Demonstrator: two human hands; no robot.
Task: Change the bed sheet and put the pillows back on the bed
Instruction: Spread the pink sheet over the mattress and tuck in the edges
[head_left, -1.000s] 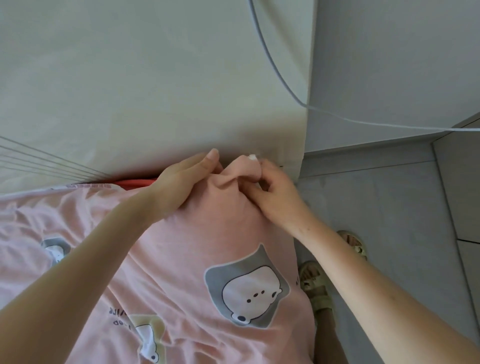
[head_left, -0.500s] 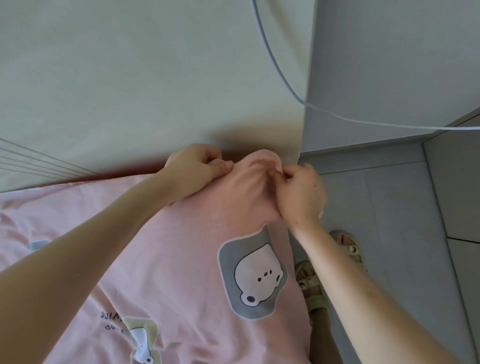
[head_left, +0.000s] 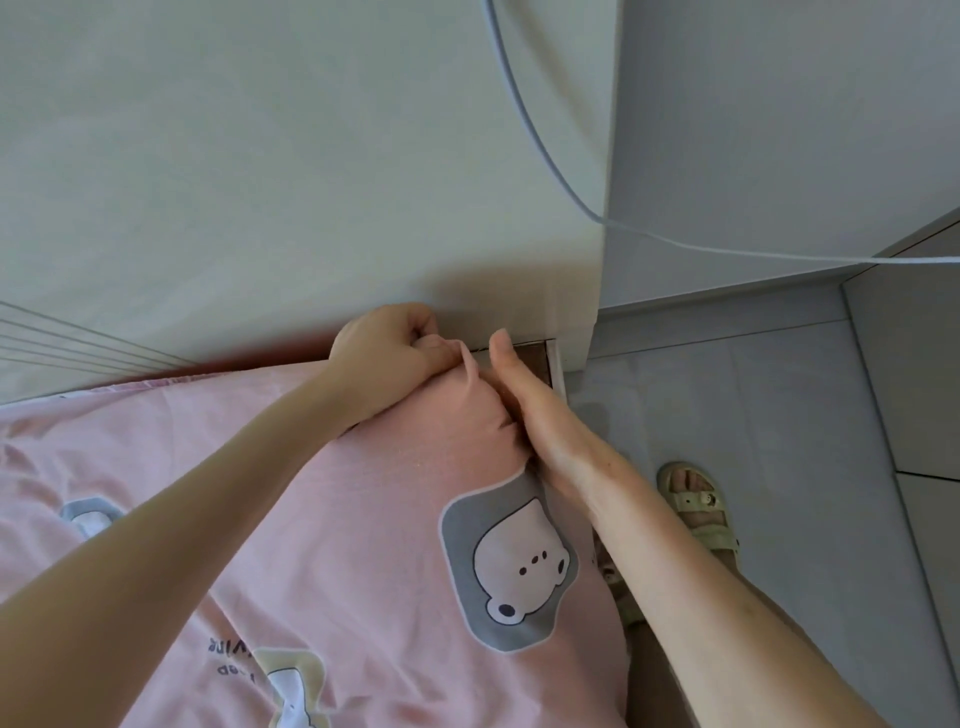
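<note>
The left hand (head_left: 387, 348) clutches the corner of the pink sheet (head_left: 363, 499); right hand (head_left: 527, 410), fingers straight, presses alongside

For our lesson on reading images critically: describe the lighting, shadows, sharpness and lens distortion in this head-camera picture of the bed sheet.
Head view: soft, even daylight, no glare; a dim shadow falls on the pale panel just above the left hand and right hand; the pink bed sheet and its bear print look sharp; both forearms balloon toward the bottom corners, a wide-angle stretch.

Cable (head_left: 909, 260) across wall (head_left: 779, 130); sandal (head_left: 698, 512) on tiled floor (head_left: 779, 415).
</note>
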